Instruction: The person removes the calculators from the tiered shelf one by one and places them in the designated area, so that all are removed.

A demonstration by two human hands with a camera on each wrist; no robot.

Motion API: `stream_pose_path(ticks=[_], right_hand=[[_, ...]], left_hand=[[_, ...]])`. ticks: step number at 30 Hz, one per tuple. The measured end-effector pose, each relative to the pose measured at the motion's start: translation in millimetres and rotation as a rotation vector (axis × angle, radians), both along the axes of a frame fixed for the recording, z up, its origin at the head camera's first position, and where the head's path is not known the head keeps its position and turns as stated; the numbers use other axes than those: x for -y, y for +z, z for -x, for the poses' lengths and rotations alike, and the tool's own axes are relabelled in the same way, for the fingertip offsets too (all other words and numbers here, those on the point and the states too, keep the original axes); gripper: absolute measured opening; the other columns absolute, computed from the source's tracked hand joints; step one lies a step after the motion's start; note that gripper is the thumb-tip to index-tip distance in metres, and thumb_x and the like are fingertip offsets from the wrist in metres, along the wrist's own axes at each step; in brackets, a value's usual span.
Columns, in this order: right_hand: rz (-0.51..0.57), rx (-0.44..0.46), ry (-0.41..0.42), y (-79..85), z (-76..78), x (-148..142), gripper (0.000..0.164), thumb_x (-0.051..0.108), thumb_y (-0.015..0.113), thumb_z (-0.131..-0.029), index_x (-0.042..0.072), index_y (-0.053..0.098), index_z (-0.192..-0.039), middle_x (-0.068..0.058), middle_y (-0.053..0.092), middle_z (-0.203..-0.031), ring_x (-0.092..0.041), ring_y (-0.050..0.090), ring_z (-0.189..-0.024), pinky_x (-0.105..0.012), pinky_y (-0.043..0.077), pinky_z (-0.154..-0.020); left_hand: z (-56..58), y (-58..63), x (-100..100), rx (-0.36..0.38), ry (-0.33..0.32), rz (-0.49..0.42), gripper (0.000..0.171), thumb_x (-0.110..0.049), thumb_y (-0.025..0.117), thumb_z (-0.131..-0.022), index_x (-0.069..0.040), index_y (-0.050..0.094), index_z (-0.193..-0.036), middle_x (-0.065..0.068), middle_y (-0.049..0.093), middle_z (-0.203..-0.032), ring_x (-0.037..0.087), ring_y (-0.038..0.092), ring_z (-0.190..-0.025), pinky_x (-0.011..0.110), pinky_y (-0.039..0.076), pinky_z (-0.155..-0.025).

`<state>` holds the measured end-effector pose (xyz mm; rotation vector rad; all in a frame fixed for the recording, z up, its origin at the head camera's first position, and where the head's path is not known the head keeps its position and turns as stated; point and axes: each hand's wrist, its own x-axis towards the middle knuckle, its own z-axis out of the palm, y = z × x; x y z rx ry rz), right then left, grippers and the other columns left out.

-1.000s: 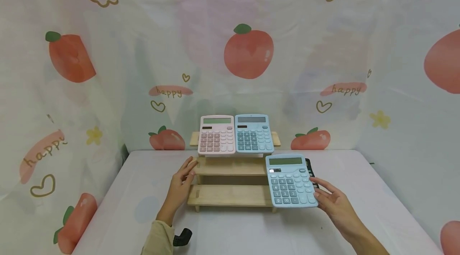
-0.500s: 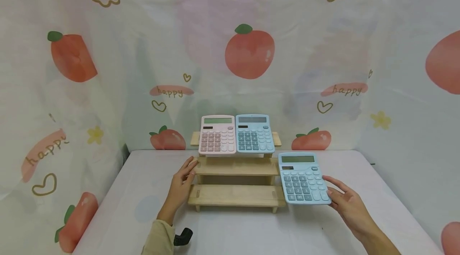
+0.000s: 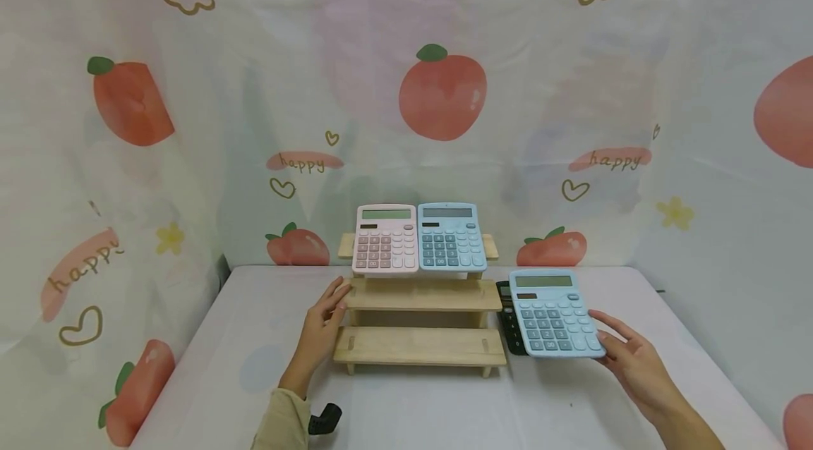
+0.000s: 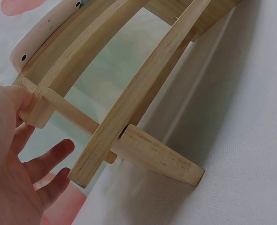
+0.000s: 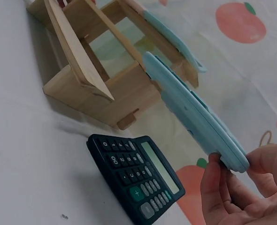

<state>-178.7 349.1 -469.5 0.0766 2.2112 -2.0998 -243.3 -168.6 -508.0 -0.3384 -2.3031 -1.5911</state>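
Observation:
A light blue calculator (image 3: 557, 316) hangs tilted in the air right of a wooden three-tier display stand (image 3: 419, 346). My right hand (image 3: 638, 365) pinches its right edge between thumb and fingers, plain in the right wrist view. Below it a black calculator (image 5: 136, 176) lies on the table, mostly covered in the head view. My left hand (image 3: 320, 330) holds the left end of the stand's middle shelf (image 4: 40, 110), its lower fingers apart from the wood. On the top tier a pink calculator (image 3: 385, 242) and another blue calculator (image 3: 452, 238) lean side by side.
The stand's middle and bottom shelves show bare wood. A white-covered table (image 3: 406, 408) lies under everything, and a fruit-printed curtain (image 3: 438, 97) surrounds its back and sides. A small black angled piece (image 3: 325, 419) sits beside my left sleeve (image 3: 282, 418).
My right hand has carried the blue calculator to the right, from in front of the stand's right end to beside it. The black calculator's left side now shows. My left hand stays put.

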Motion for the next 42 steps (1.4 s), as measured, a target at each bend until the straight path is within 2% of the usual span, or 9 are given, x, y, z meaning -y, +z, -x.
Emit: stream_pose_path(ticks=[4,8,11,20,26,30,34,39,42], right_hand=[[0.043,0.004,0.006,-5.7,2.4,-10,0.059,0.025,0.05,-0.108,0.006,0.026,-0.158,0.03,0.065,-0.111,0.004,0.068,-0.1,-0.016,0.056,-0.084],[0.089,0.003,0.007,-11.6,6.4,-20,0.045,0.024,0.051,-0.107,0.02,0.042,-0.151,0.028,0.067,-0.111,0.003,0.068,-0.1,-0.017,0.056,-0.083],[0.121,0.009,0.011,-14.1,9.9,-26,0.043,0.023,0.052,-0.107,0.024,0.045,-0.15,0.027,0.067,-0.111,0.003,0.068,-0.1,-0.017,0.056,-0.084],[0.181,0.028,0.003,-21.1,17.8,-43,0.033,0.021,0.051,-0.107,0.034,0.054,-0.138,0.027,0.067,-0.109,0.004,0.067,-0.1,-0.017,0.056,-0.084],[0.165,0.077,-0.034,-26.2,21.3,-54,0.04,0.022,0.048,-0.108,0.035,0.047,-0.145,0.03,0.065,-0.105,0.007,0.066,-0.098,-0.017,0.055,-0.083],[0.19,0.068,-0.036,-29.8,23.0,-62,0.032,0.02,0.049,-0.108,0.039,0.058,-0.132,0.028,0.066,-0.104,0.006,0.066,-0.097,-0.017,0.056,-0.082],[0.234,0.041,-0.032,-33.3,25.8,-70,0.03,0.018,0.051,-0.107,0.042,0.067,-0.115,0.025,0.068,-0.104,0.004,0.067,-0.096,-0.019,0.056,-0.081],[0.244,0.049,-0.048,-36.3,29.5,-80,0.032,0.018,0.05,-0.107,0.044,0.068,-0.111,0.024,0.069,-0.102,0.004,0.066,-0.093,-0.02,0.056,-0.079],[0.224,0.082,-0.068,-37.4,31.4,-84,0.03,0.021,0.05,-0.107,0.047,0.067,-0.109,0.026,0.068,-0.1,0.004,0.066,-0.091,-0.02,0.055,-0.078]], left_hand=[[-6.1,10.7,-5,0.003,0.01,-0.003,0.036,-0.01,0.052,-0.105,0.0,0.06,-0.138,0.018,0.042,-0.159,0.039,0.045,-0.144,0.027,0.052,-0.092],[-15.0,25.8,-8,0.011,-0.007,-0.013,0.036,-0.006,0.052,-0.104,0.005,0.059,-0.137,0.022,0.041,-0.158,0.041,0.045,-0.143,0.026,0.052,-0.092],[-18.7,30.9,-8,0.016,-0.014,-0.012,0.036,-0.006,0.052,-0.104,0.005,0.059,-0.137,0.022,0.041,-0.158,0.041,0.044,-0.144,0.025,0.051,-0.092],[-18.9,28.8,-8,0.015,-0.012,-0.027,0.036,-0.006,0.052,-0.105,0.005,0.059,-0.138,0.022,0.041,-0.158,0.04,0.043,-0.144,0.024,0.051,-0.093],[-19.8,30.7,-8,0.016,-0.007,-0.032,0.035,-0.006,0.052,-0.104,0.005,0.059,-0.137,0.022,0.042,-0.158,0.04,0.044,-0.144,0.025,0.051,-0.093],[-20.1,32.3,-8,0.017,-0.01,-0.035,0.035,-0.006,0.053,-0.104,0.005,0.06,-0.137,0.021,0.042,-0.158,0.04,0.045,-0.144,0.025,0.051,-0.093],[-15.3,25.9,-8,0.013,-0.004,-0.04,0.035,-0.005,0.052,-0.104,0.006,0.06,-0.137,0.022,0.042,-0.158,0.041,0.045,-0.143,0.023,0.051,-0.093],[-4.4,7.7,-4,0.011,0.015,-0.03,0.036,-0.008,0.052,-0.105,0.001,0.06,-0.138,0.018,0.042,-0.159,0.038,0.044,-0.145,0.024,0.051,-0.093],[-0.6,1.1,-1,0.01,0.013,-0.025,0.036,-0.012,0.054,-0.105,-0.003,0.062,-0.138,0.013,0.044,-0.159,0.034,0.045,-0.145,0.024,0.051,-0.094]])
